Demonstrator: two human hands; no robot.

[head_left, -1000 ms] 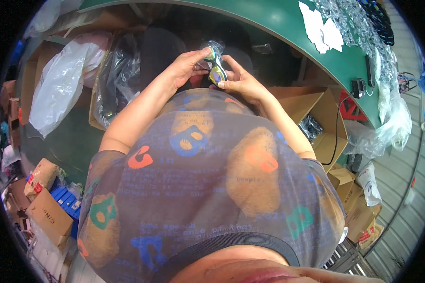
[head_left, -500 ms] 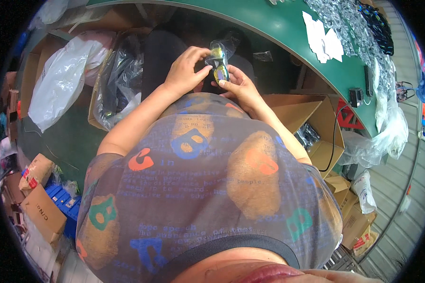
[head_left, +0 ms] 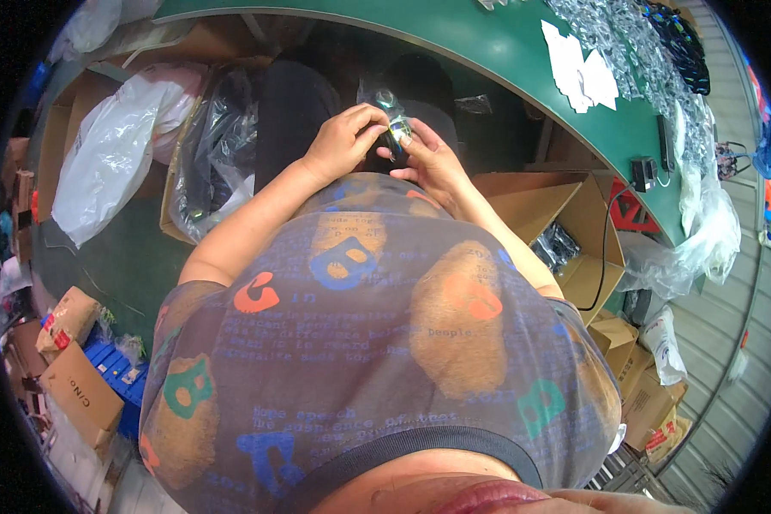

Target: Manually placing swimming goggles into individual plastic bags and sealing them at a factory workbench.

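A pair of sunglasses with shiny mirrored lenses is held above my lap, with clear plastic film about its far end. My left hand pinches at its left side, thumb and fingers closed together near the middle. From the right, my right hand grips the near end between thumb and fingers. The fingers partly cover the lenses. Whether the glasses are wholly inside the film I cannot tell.
A green table curves ahead, bearing white papers and a heap of clear plastic bags. An open carton with dark wrapped items stands right. On the left are a carton of wrapped goods and a white plastic bag.
The sunglasses have tilted and turned, so less of the bright lenses shows. My left hand has moved right onto them, and my right hand has closed further round their near end.
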